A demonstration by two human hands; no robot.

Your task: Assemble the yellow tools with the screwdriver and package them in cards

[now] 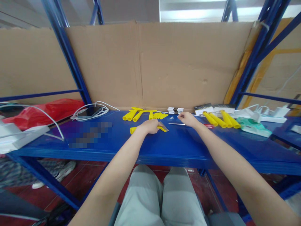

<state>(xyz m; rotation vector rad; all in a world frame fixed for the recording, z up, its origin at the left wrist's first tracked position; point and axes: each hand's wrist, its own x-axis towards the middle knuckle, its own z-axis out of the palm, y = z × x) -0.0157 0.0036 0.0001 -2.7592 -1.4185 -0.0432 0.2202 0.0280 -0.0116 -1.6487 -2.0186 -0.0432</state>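
My left hand (152, 126) is closed round a yellow-handled scraper lying low over the blue table (117, 138); the flat metal blade (165, 127) sticks out to its right, and a yellow handle end (133, 130) shows on its left. Several yellow handles and small yellow pieces (161, 115) lie just behind this hand. My right hand (186, 118) has its fingers drawn together beside tiny pale bits (171, 118); what they hold, if anything, is too small to name. Near that hand lies a screwdriver with a thin metal shaft (175, 124) and a red handle (208, 126).
Small black-and-white stacked items (175, 110) sit at the cardboard wall (164, 62). More yellow handles (217, 120), a green plastic bag (254, 127) and a power strip lie right. At left are coiled white cable (94, 113), a red bag (47, 113) and blue rack posts.
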